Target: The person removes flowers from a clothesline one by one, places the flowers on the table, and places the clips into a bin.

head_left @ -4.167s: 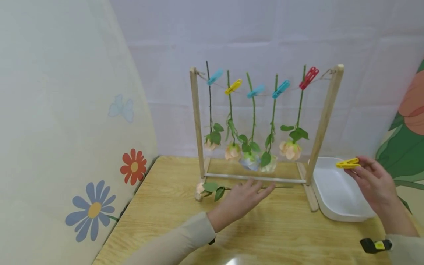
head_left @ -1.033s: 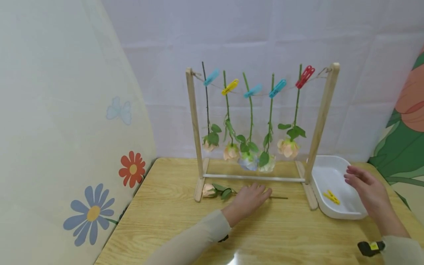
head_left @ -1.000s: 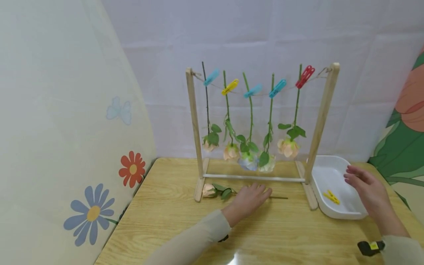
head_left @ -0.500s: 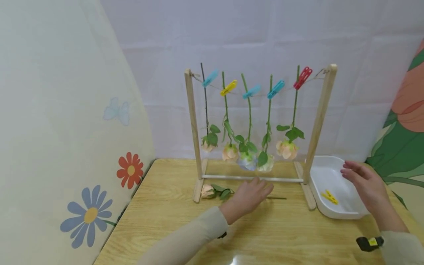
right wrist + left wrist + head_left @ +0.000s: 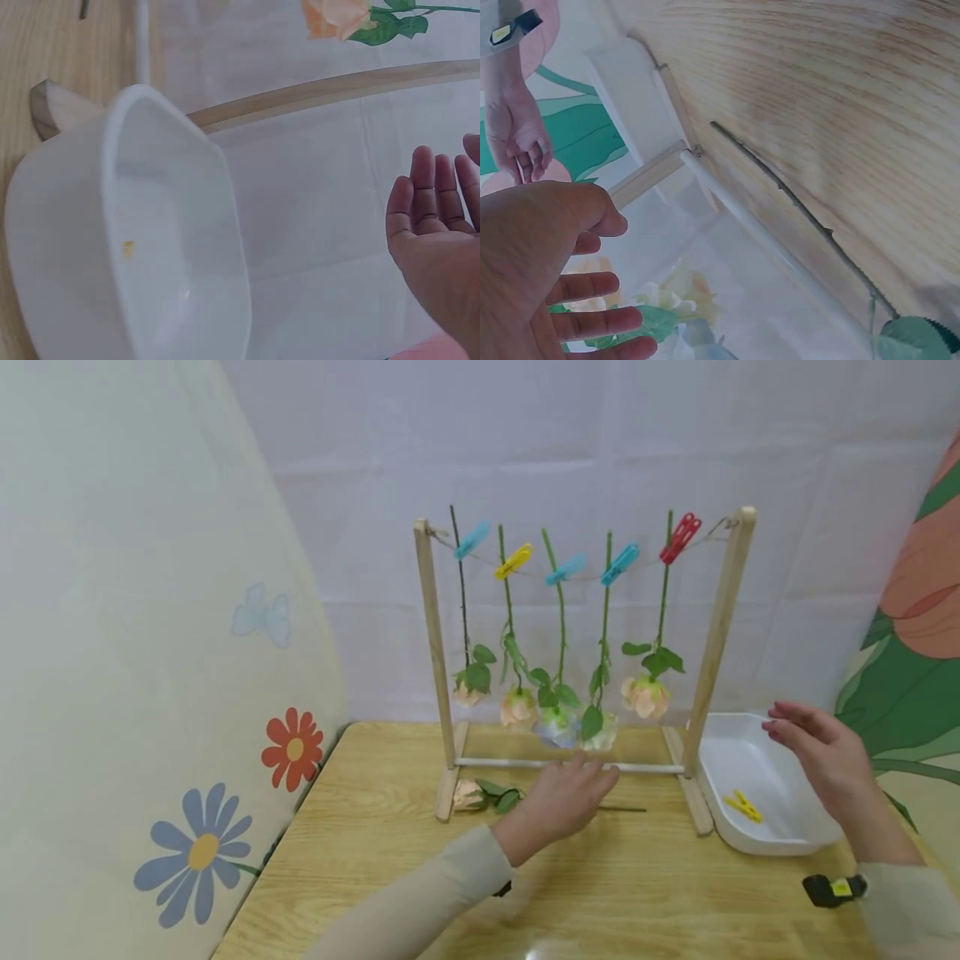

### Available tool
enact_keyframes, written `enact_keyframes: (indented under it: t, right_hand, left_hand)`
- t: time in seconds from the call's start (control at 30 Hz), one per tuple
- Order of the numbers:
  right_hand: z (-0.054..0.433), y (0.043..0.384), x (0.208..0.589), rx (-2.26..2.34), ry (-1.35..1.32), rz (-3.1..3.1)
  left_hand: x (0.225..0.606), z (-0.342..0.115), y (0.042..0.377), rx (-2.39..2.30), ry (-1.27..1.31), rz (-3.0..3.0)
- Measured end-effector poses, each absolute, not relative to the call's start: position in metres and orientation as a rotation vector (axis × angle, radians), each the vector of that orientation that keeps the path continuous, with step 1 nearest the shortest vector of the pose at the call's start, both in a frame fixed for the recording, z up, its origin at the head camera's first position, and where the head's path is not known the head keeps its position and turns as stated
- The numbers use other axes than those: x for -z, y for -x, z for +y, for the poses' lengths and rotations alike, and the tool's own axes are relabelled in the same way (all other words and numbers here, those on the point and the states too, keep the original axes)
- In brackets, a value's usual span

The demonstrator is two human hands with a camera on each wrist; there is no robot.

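Note:
My left hand (image 5: 562, 802) hovers above a peach rose (image 5: 467, 795) lying on the table by the rack's foot. In the left wrist view its fingers are loosely spread, and the rose's bare stem (image 5: 795, 202) lies on the wood apart from them. Over the white tray (image 5: 783, 843) is my right hand (image 5: 828, 768), fingers relaxed and holding nothing. A yellow clothespin (image 5: 743, 807) lies inside the tray. Several roses hang upside down from the rack's string, each by a clothespin, among them a red clothespin (image 5: 681, 538) and a yellow clothespin (image 5: 513, 562).
The wooden rack (image 5: 720, 635) stands mid-table, with a white crossbar (image 5: 495, 762) low between its posts. The tray sits right beside its right foot. A pale cloth (image 5: 375, 652) hangs behind, and a painted wall (image 5: 187, 693) borders the table (image 5: 615, 893) on the left.
The yellow clothespin once pinched in my right hand now lies in the tray, and that hand's fingers have loosened. The rose on the table shifted slightly. Recently both hands have barely moved.

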State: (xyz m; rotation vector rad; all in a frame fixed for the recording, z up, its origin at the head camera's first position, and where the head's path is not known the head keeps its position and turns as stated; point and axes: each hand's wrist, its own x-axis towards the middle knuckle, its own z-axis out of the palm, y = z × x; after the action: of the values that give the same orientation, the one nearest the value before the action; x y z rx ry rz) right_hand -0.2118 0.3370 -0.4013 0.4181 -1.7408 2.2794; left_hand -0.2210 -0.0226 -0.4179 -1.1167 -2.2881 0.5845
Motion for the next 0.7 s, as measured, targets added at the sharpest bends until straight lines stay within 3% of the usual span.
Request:
enact_keyframes:
  t: [0.7]
  right_hand:
    - [0.322,0.226,0.341,-2.189,-0.534,-1.76]
  left_hand:
    - [0.375,-0.017,0.213,-0.466,1.094,-2.212]
